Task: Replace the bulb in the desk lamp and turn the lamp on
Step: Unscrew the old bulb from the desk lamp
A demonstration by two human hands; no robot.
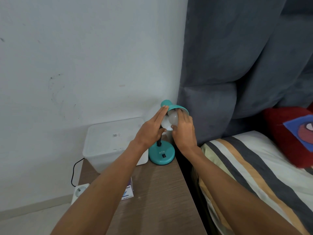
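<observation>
A teal desk lamp stands at the far right of the wooden nightstand; its round base [161, 155] carries a black rocker switch [163, 156]. The teal shade [174, 106] tilts toward me with its white inside showing. A frosted white bulb [173, 118] sits in the shade's mouth. My right hand [183, 131] is closed around the bulb from the right, thumb under it. My left hand [150, 131] rests flat against the left rim of the shade, fingers straight. The lamp is unlit.
A translucent plastic box [108, 143] sits left of the lamp. A small bulb carton [128, 192] lies on the nightstand [160, 192] under my left forearm. A white power strip [79, 191] with a black cable lies on the floor. A bed with a striped pillow [245, 167] adjoins on the right.
</observation>
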